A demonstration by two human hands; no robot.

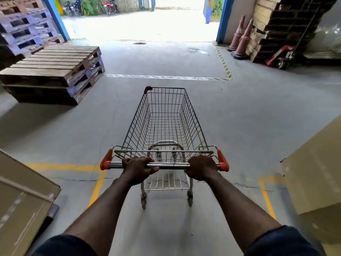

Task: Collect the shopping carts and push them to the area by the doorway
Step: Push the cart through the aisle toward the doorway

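A metal wire shopping cart (166, 115) with orange corner caps stands on the grey concrete floor straight ahead, its basket empty. My left hand (139, 168) is closed around the left part of its chrome handle bar (170, 165). My right hand (202, 167) grips the right part of the same bar. The cart's nose points at the wide, bright doorway (144, 21) with blue frame posts, several metres ahead. No other cart is in sight.
Stacked wooden pallets (55, 71) sit ahead on the left. Large cardboard boxes flank me at the near left (22, 196) and near right (317, 172). Right of the doorway stand traffic cones (241, 39), a cardboard stack (267, 28) and a red pallet jack (280, 54). Yellow lines (96, 187) mark the floor.
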